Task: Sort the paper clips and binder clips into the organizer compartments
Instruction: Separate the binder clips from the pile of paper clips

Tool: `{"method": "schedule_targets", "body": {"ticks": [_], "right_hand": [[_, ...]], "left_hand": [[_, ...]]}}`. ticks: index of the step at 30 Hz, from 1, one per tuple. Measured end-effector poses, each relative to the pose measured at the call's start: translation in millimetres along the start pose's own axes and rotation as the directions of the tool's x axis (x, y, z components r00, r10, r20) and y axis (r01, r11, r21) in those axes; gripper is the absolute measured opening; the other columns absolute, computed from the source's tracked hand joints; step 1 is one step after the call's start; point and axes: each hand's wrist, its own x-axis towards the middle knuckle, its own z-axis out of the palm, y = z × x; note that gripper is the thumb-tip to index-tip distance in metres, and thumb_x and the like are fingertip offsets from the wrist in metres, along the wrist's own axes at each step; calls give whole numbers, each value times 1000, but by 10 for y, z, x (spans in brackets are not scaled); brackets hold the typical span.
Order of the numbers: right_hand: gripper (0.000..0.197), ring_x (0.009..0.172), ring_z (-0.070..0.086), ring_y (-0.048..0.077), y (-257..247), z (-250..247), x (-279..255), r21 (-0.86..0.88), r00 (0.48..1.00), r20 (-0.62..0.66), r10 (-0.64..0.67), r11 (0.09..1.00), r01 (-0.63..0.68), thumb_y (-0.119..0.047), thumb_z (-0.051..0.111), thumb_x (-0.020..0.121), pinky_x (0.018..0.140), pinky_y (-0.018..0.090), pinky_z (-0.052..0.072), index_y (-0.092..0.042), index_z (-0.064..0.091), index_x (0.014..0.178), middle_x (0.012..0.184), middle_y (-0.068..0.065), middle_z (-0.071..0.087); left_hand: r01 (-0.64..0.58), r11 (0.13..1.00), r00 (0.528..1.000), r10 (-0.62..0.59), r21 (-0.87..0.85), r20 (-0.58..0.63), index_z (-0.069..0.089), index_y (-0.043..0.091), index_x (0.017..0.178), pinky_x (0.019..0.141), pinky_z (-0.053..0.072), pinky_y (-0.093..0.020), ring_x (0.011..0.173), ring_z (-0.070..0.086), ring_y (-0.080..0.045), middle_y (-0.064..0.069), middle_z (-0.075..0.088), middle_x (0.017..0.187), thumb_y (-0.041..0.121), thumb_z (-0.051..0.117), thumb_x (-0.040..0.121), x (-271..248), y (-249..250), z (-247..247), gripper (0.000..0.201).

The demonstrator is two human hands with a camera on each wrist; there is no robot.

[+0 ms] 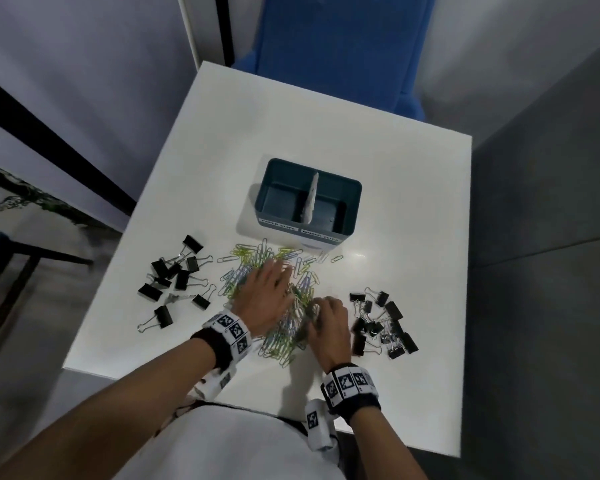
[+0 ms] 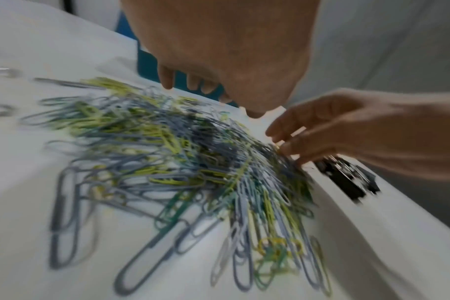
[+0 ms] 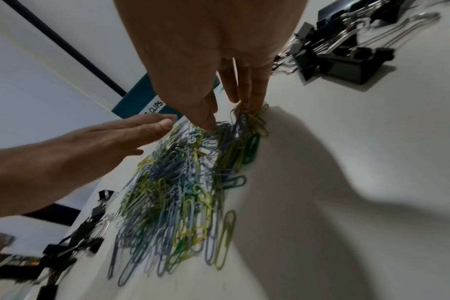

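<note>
A heap of blue, green and yellow paper clips [image 1: 278, 337] lies mid-table, in front of the teal two-compartment organizer [image 1: 284, 178]. My left hand [image 1: 274, 278] hovers flat over the heap's far part, fingers stretched out and blurred. At the heap's right edge my right hand [image 1: 321, 313] pinches a bunch of paper clips [image 3: 249, 115] between thumb and fingertips [image 3: 257, 97]. The left wrist view shows the heap [image 2: 183, 158] with the right hand [image 2: 347, 130] at its edge. Black binder clips lie in a left group [image 1: 177, 275] and a right group [image 1: 381, 323].
Both organizer compartments look empty, and its front wall carries white labels [image 1: 278, 225]. Blue fabric [image 1: 343, 46] hangs behind the white table [image 1: 395, 202]. A few stray paper clips [image 1: 326, 258] lie just in front of the organizer. The table's near edge is beside my torso.
</note>
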Motion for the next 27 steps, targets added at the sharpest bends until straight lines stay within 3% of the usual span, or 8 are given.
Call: {"method": "schedule_targets", "body": {"ticks": [2,4,7,11,14,18,22,27], "right_hand": [[42,109,45,19,-75,17,8,-53,994,46,-103,993,106,-15,70,81,81,37,54,-20,54,120,124,4,49],[44,114,46,25,-135,0,71,-94,986,29,-165,981,167,-15,69,82,88,43,52,-16,55,123,127,9,51],[47,134,36,30,-158,-43,339,-125,994,-55,-92,989,84,-27,61,91,109,46,38,-16,46,134,147,15,38],[66,146,17,31,-89,-57,771,-105,994,-27,107,988,-109,-45,48,95,116,48,25,-19,23,150,159,15,16],[67,148,8,30,-143,29,862,-194,993,82,87,979,-70,-53,33,97,117,52,19,-21,14,153,161,13,5],[56,147,16,28,-301,155,760,-188,972,209,-111,970,151,-42,34,101,119,45,20,-16,27,149,159,11,17],[39,131,43,26,-355,35,614,-58,966,138,-219,972,229,-28,46,99,111,42,35,-15,49,135,140,9,51],[39,117,49,21,-250,-214,313,-107,999,28,-43,993,45,-32,59,92,96,36,49,-17,52,127,133,8,48]], "left_hand": [[163,977,982,-174,-137,-76,15,13,148,116,19,-52,144,10,-37,-18,9,157,48,26,100,2,-168,-67,61],[233,953,961,-256,-195,-102,19,9,147,114,24,-55,143,13,-40,-23,12,156,44,30,100,22,-328,-87,60],[283,942,956,-291,-182,-19,11,11,149,114,20,-56,144,3,-42,-24,1,157,52,24,99,66,-486,-10,66],[240,957,968,-225,-162,109,-16,23,149,115,-2,-52,142,-19,-38,-15,-24,154,64,12,94,97,-351,138,75],[126,986,980,-107,-109,166,-15,21,149,117,-3,-51,141,-22,-35,-12,-25,154,63,11,94,75,-142,182,74],[-18,998,974,30,-56,226,-3,11,152,119,4,-47,145,-14,-32,-13,-16,158,41,26,96,-17,-59,213,70],[-107,987,993,112,-121,43,16,12,150,118,18,-45,146,7,-29,-12,9,159,37,30,97,-158,-146,105,60],[190,970,980,-196,-152,-26,7,14,151,118,9,-44,146,-1,-31,-16,-2,158,45,24,100,-2,-571,-65,63]]}}
